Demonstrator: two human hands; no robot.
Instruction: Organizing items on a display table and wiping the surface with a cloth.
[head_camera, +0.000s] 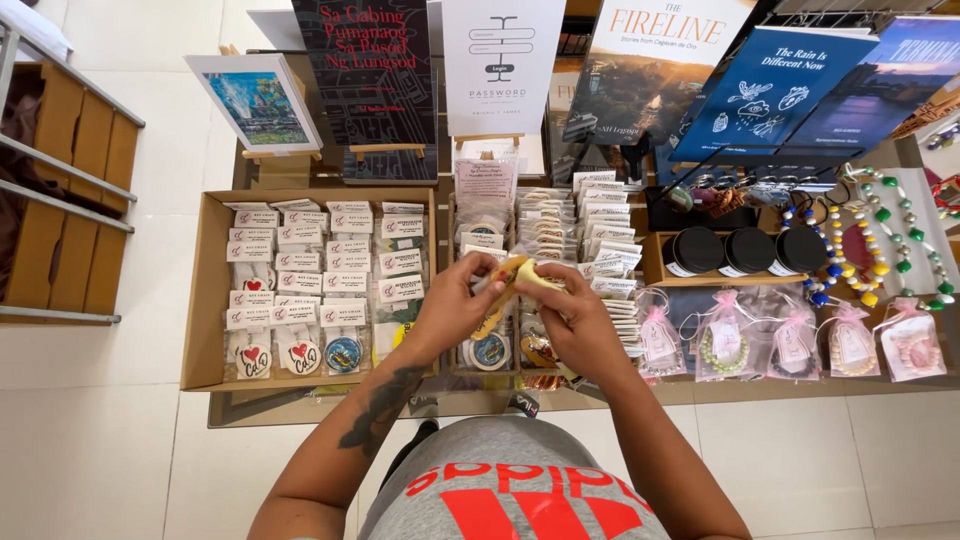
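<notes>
Both hands grip one small yellow packet (522, 275): left hand (455, 305) at 9 o'clock, right hand (575, 320) at 4.

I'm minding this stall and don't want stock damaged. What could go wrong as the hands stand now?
1. Both hands, left hand and right hand, pinch one small yellow packet over the rows of packets; if it slips, it may knock those rows askew.
2. The right forearm sits close to the pink gift bags near the table edge; a sideways sweep might push one off.
</notes>
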